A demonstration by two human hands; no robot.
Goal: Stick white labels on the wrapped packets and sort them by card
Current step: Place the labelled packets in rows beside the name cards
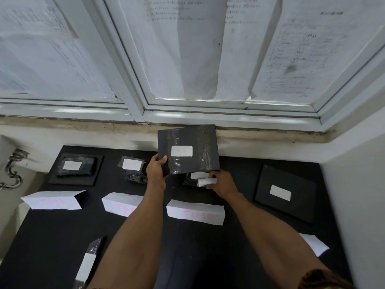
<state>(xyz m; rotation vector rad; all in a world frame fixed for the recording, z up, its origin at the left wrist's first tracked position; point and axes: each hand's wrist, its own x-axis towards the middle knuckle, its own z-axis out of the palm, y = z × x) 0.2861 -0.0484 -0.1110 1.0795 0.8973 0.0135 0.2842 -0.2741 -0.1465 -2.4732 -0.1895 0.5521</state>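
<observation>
Here we go: the left hand (156, 170) is up off the black tabletop (198, 257), thumb on the front and fingers curled behind the lower left corner of a flat black plastic-wrapped packet (200, 140). The packet is lifted and tipped toward us, and our read is that this lets its white rectangular label (181, 151) be checked before a pile is chosen. The right hand (221, 183) sits low, just under the packet's bottom edge, fingers curled round a small white roll (205, 182). We take that for the label stock, held ready for the next sticker. Across the tabletop runs a row of folded white paper cards with pink lettering (195, 211), standing like tents. Behind them lie labelled packets: one on a black square slab (71, 165), a crumpled one (132, 164) beside it, and a flat one far right (280, 192). That looks like a pile for each card. Now, what we can't get. The writing on the raised label is too faint to read. We make out "TIM" on two cards, but the left forearm covers the end of one and the leftmost card is a pink smear. Another packet (193, 175) lies beneath the right hand, and only a strip of white shows. A fourth card (314, 245) pokes out from behind the right forearm, its face unseen. A long wrapped packet at the near left (87, 261) is cut off by the frame edge.
</observation>
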